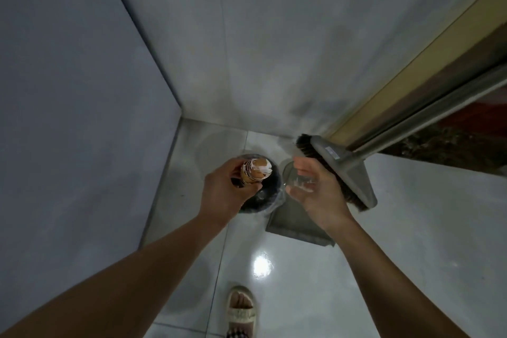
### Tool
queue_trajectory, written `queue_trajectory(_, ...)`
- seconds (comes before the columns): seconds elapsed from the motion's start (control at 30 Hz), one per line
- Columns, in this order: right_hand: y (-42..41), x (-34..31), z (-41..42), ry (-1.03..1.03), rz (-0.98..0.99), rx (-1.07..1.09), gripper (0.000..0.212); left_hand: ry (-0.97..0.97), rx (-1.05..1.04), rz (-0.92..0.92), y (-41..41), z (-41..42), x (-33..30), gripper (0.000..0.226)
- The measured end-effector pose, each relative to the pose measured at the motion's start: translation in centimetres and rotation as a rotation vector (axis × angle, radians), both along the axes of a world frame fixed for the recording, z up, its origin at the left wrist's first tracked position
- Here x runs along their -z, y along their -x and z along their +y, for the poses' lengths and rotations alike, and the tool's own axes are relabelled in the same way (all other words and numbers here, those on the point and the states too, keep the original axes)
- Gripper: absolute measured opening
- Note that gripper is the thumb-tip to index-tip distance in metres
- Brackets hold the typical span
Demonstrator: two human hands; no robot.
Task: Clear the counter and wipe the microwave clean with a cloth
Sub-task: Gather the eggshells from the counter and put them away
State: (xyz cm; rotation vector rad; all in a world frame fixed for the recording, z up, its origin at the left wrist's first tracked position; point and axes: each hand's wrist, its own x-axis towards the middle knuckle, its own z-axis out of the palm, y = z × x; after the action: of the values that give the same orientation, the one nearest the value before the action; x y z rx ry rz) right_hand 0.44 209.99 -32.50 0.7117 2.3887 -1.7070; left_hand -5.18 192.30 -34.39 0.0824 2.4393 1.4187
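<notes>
My left hand point(223, 189) grips a brown and white paper cup point(255, 171) and holds it on its side over a dark round waste bin point(264, 195) on the floor. My right hand point(315, 189) holds a clear plastic item point(297, 180), perhaps a cup or lid, just right of the bin, with the fingers curved round it. The bin has a clear plastic liner at its rim. No microwave, counter or cloth is in view.
A grey broom point(345, 167) leans behind my right hand, its metal handle running up to the right. A grey dustpan point(299, 228) lies on the glossy tiled floor. Grey walls meet in a corner beyond the bin. My sandalled foot point(241, 310) stands below.
</notes>
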Motion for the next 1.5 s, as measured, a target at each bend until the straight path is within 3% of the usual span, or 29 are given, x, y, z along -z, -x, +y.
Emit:
queue_trajectory(0.43, 0.5, 18.9, -0.7, 0.019, -0.140, -0.022, 0.053, 0.188, -0.007, -0.046, 0.6, 0.5, 20.9, 0.047)
queue_trajectory(0.8, 0.4, 26.7, -1.8, -0.045, -0.159, 0.018, 0.056, 0.286, 0.030, -0.032, 1.3, 1.5, 28.6, 0.047)
queue_trajectory(0.93, 0.4, 26.9, -2.0, -0.062, -0.178, 0.034, 0.059, 0.315, 0.070, -0.051, 1.4, 1.6, 28.4, 0.065)
queue_trajectory(1.1, -0.1, 24.2, -2.7, -0.069, -0.177, 0.050, 0.060, 0.359, 0.128, -0.088, 1.1, -0.3, 25.0, 0.071)
queue_trajectory(1.5, -0.9, 8.1, -5.8, -0.131, -0.138, -0.010, 0.064, 0.241, 0.152, 0.035, -0.9, -6.0, 8.8, 0.057)
